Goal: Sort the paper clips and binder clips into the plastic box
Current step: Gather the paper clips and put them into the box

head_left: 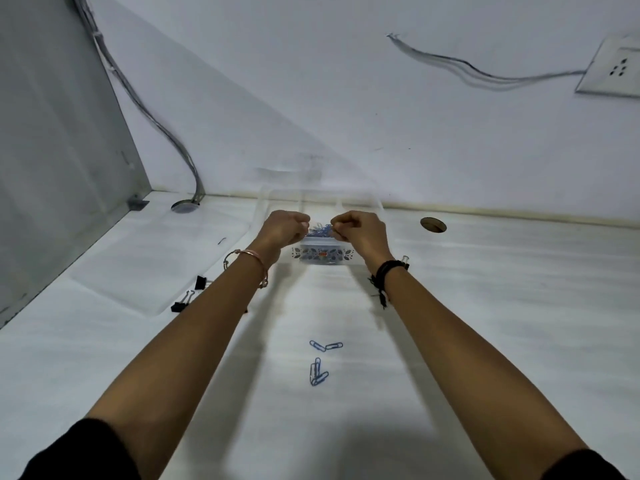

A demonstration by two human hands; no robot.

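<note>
Near the worktop's (485,306) far edge, both hands, left (282,227) and right (356,228), hover fisted over the plastic box (320,252) of blue paper clips (320,232); whether either grip pinches a clip is unclear. Loose clips (318,370) lie nearer, binder clips (188,297) toward the left edge.

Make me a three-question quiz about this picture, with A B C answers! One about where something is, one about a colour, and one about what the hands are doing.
1. Where do the loose binder clips lie?
A. On the table beside the left forearm
B. Inside the wall socket
C. On top of the right hand

2. What colour are the loose paper clips on the table?
A. Red
B. Blue
C. Yellow

3. How are the two hands?
A. Flat on the table
B. Curled shut over the plastic box
C. Spread wide open in the air

Answers:
1 A, the black clips sit just left of that forearm.
2 B, their wire looks blue against the white top.
3 B, the left hand and right hand are both fisted above the box's blue clips.
</note>
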